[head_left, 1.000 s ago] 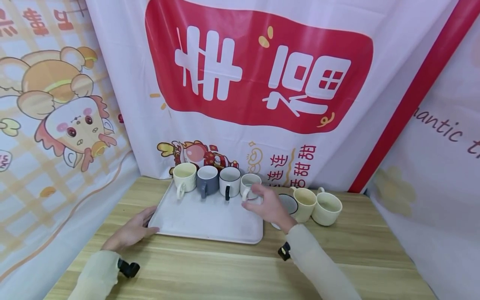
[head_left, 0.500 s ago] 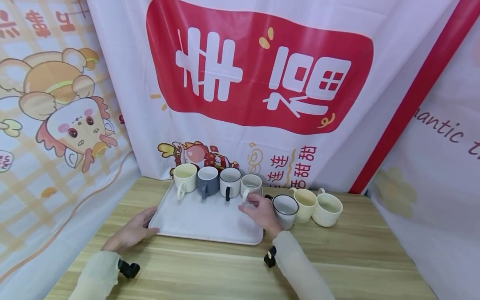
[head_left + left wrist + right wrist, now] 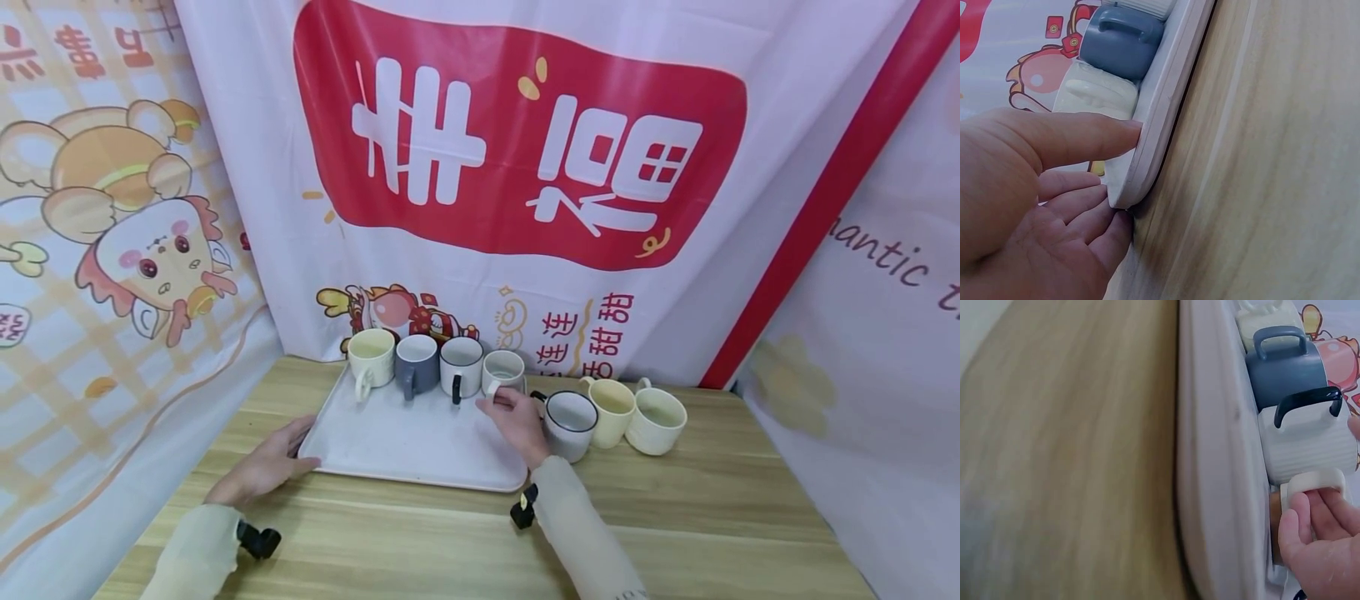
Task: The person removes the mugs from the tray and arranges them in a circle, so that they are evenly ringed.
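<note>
A white tray (image 3: 405,442) lies on the table with a row of mugs along its far side. My left hand (image 3: 264,462) holds its near left corner; in the left wrist view the thumb (image 3: 1107,136) lies on the rim, fingers at the underside. My right hand (image 3: 517,421) is at the handle of the small white mug (image 3: 504,367) at the row's right end. The right wrist view shows bent fingers (image 3: 1302,512) at the handle (image 3: 1316,479). Left of it stand a black-handled white mug (image 3: 461,365), a dark blue-grey mug (image 3: 417,364) and a cream mug (image 3: 371,358).
Right of the tray, on the wooden table (image 3: 420,542), stand a black-rimmed mug (image 3: 572,433) close to my right wrist, a yellow mug (image 3: 611,417) and a cream mug (image 3: 654,425). A printed white curtain (image 3: 465,275) hangs directly behind the mugs.
My right hand has come down and toward me from over the small white mug to its handle, its thumb and fingers closer together. My left hand has stayed at the tray corner.
</note>
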{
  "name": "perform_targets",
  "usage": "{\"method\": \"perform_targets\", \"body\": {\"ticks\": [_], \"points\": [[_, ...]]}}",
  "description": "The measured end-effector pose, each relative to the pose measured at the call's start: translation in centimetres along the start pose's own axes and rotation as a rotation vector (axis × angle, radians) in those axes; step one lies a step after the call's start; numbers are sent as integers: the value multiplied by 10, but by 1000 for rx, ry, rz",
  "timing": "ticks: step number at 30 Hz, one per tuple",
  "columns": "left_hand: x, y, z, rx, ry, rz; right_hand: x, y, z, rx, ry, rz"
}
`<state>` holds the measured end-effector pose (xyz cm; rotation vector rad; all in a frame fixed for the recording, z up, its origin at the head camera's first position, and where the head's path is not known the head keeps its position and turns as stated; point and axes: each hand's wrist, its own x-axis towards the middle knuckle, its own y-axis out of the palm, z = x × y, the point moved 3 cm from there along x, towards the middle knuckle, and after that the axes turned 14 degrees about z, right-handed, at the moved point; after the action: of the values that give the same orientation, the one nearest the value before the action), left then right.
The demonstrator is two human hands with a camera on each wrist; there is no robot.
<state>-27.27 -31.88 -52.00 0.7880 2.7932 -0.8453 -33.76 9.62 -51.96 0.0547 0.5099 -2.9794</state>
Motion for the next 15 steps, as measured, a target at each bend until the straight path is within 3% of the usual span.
{"method": "perform_targets", "body": {"ticks": [7, 11, 15], "points": [[1, -1, -1, 11, -11, 4, 8, 4, 2, 42, 100, -143], [1, 0, -1, 8, -20, 5, 10, 6, 3, 40, 82, -225], [0, 0, 0, -10, -44, 3, 8, 7, 7, 90, 57, -252]]}}
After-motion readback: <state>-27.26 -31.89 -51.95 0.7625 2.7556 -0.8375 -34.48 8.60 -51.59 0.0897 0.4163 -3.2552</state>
